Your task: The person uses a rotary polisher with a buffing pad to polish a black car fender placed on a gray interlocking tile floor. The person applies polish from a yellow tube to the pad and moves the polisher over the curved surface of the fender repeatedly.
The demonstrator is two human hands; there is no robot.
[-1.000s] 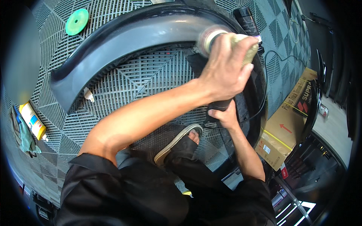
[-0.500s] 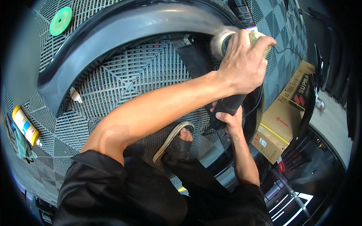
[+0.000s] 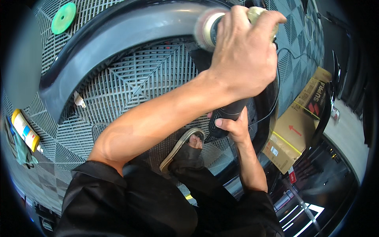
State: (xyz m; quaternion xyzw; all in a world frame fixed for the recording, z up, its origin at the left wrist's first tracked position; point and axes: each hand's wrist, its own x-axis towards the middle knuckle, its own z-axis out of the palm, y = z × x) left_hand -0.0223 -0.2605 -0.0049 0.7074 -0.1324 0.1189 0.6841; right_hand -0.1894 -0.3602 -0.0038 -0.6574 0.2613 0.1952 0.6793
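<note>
My left hand (image 3: 244,55) is closed over the front head of a black electric polisher (image 3: 235,107). Around the polisher's rear grip, my right hand (image 3: 233,126) is wrapped, partly hidden behind the tool. The polisher's round pale pad (image 3: 205,31) looks blurred by spinning. It meets the upper right part of a glossy black arch-shaped car fender panel (image 3: 94,53); the exact contact is hard to see. My left forearm crosses in front of the open space under the arch.
A green disc pad (image 3: 68,23) lies at the far left. A yellow bottle (image 3: 25,130) and a teal cloth (image 3: 21,150) lie on the grid-tile floor. Right of me are a cardboard box (image 3: 288,136), glossy black panels and a thin cord (image 3: 272,110). My sandalled foot (image 3: 194,141) is below.
Both hands have shifted left with the polisher, its pad moving left along the fender's upper part. A dark bottle behind it is now mostly covered by my left hand.
</note>
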